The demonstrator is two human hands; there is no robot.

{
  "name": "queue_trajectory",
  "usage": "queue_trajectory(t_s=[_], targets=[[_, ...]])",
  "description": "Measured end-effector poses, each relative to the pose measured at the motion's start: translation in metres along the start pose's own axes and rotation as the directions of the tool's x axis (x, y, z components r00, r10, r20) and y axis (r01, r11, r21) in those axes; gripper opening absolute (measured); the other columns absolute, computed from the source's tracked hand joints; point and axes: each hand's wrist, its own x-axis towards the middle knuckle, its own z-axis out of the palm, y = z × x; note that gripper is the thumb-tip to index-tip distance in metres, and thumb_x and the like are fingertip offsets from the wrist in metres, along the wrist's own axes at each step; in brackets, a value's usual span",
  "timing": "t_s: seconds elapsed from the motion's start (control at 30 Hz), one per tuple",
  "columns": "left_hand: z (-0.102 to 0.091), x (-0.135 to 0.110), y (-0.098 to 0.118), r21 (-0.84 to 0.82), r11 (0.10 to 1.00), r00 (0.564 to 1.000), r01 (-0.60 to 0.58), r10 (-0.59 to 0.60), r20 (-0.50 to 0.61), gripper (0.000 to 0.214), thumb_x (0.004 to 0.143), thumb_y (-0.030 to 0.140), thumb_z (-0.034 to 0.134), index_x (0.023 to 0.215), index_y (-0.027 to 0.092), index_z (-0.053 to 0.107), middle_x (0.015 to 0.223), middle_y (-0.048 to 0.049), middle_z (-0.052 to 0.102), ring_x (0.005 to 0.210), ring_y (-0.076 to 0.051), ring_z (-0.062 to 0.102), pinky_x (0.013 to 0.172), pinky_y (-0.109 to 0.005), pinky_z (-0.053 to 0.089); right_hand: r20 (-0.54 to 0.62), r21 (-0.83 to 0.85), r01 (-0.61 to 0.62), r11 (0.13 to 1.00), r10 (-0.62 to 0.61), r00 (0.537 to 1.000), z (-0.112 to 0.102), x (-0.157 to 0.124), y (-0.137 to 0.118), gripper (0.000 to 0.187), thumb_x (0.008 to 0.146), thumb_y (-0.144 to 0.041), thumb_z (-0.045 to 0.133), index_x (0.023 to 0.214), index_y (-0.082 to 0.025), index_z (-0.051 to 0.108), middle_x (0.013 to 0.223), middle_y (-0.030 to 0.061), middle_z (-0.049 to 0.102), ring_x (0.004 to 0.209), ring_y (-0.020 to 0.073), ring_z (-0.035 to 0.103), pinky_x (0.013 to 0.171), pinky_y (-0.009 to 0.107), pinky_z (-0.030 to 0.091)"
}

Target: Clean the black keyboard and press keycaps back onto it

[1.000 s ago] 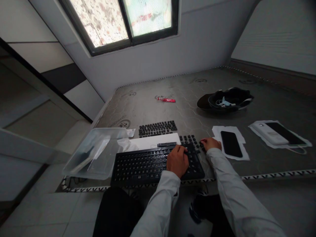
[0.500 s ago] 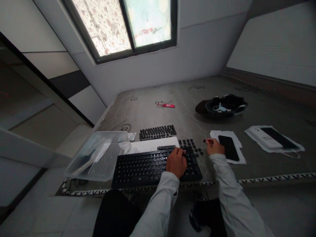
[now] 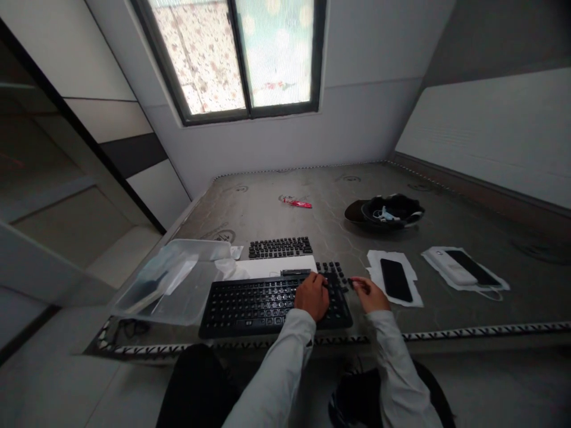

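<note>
A black keyboard point(image 3: 259, 300) lies at the near edge of a grey mattress-like surface point(image 3: 321, 202). My left hand point(image 3: 311, 295) rests on the keyboard's right part, fingers curled over the keys. My right hand point(image 3: 366, 293) hovers just right of the keyboard, its fingertips pinching a small black keycap point(image 3: 352, 280). Loose black keycaps point(image 3: 332, 268) lie in a cluster behind the keyboard's right end. Behind the keyboard lie a white sheet point(image 3: 279, 266) and a row-wise set of keycaps point(image 3: 280, 247).
A clear plastic tub point(image 3: 172, 279) sits left of the keyboard. A black phone point(image 3: 395, 279) lies on white paper to the right, and a white device beside another phone point(image 3: 464, 270) farther right. A black cap point(image 3: 386, 211) and a red wrapper point(image 3: 297, 203) lie farther back.
My right hand lifted a keycap from the loose cluster and brought it back toward the keyboard's right end. The camera tilted up and back; my left hand stayed on the keyboard.
</note>
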Motion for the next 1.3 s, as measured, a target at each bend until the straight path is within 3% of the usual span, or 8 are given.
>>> queue_trajectory(t_s=[0.27, 0.43, 0.67, 1.3], targets=[[0.001, 0.000, -0.001, 0.019, 1.000, 1.000, 0.002, -0.002, 0.023, 0.015, 0.084, 0.017, 0.044, 0.092, 0.022, 0.055, 0.096, -0.0021, 0.056, 0.085, -0.014, 0.056, 0.078, -0.025, 0.044, 0.234, 0.172, 0.073, 0.982, -0.113, 0.966, 0.000, -0.013, -0.028, 0.033, 0.066, -0.042, 0.064, 0.088, -0.018, 0.065, 0.080, 0.0067, 0.070, 0.078, 0.0208, 0.065, 0.073, 0.033, 0.051], [0.001, 0.000, -0.002, 0.031, 1.000, 0.999, -0.001, 0.000, 0.039, 0.014, 0.084, 0.018, 0.044, 0.092, 0.022, 0.054, 0.096, -0.0016, 0.056, 0.083, -0.014, 0.055, 0.075, -0.025, 0.044, 0.377, 0.039, 0.120, 0.992, -0.126, 0.918, 0.004, -0.021, -0.035, 0.028, 0.065, -0.042, 0.064, 0.079, -0.018, 0.068, 0.071, 0.0048, 0.069, 0.068, 0.0187, 0.063, 0.067, 0.031, 0.049], [0.002, 0.001, -0.002, 0.032, 0.999, 0.997, 0.028, -0.030, 0.073, 0.015, 0.083, 0.017, 0.045, 0.093, 0.022, 0.054, 0.098, -0.0024, 0.055, 0.087, -0.015, 0.055, 0.077, -0.026, 0.043, 0.326, -0.256, 0.240, 0.936, -0.150, 0.933, 0.008, -0.021, -0.033, 0.028, 0.066, -0.044, 0.062, 0.078, -0.021, 0.074, 0.067, 0.0028, 0.067, 0.059, 0.0157, 0.056, 0.058, 0.028, 0.042], [0.004, 0.002, -0.003, 0.042, 0.999, 0.999, 0.001, -0.003, 0.047, 0.014, 0.081, 0.016, 0.047, 0.091, 0.022, 0.054, 0.096, -0.0015, 0.056, 0.083, -0.015, 0.055, 0.074, -0.026, 0.045, 0.321, -0.384, 0.228, 0.895, -0.103, 0.942, 0.005, -0.020, -0.042, 0.022, 0.067, -0.039, 0.062, 0.077, -0.024, 0.075, 0.067, 0.0019, 0.068, 0.058, 0.0149, 0.056, 0.058, 0.026, 0.042]])
